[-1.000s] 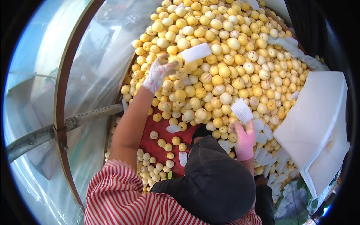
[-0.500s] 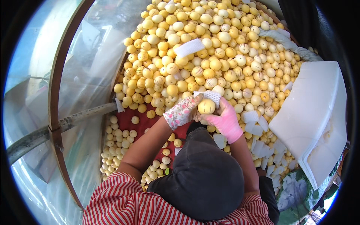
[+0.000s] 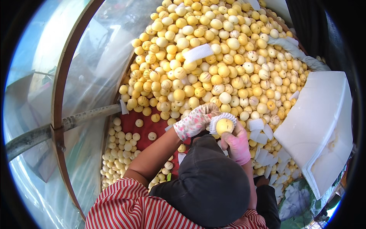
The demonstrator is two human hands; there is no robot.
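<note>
My right hand, in a pink glove, grips a yellow pepino melon with faint dark streaks. A white foam net sleeve rings the fruit, leaving its face uncovered. My left hand wears a white glove with a pink floral print. Its bare fingers are curled beside the sleeve's left edge; whether they pinch the sleeve is hidden. Beyond both hands rises a big heap of yellow and cream pepino melons.
Paler melons lie at the left on red cloth. Loose foam sleeves gather at the right, and one rests on the heap. A large white foam box stands right. A pole and clear plastic sheeting border the left.
Both hands have come nearer to me and slightly right with the melon. The foam sleeve now encircles the fruit instead of standing behind it. The left hand has drawn off to the sleeve's side.
</note>
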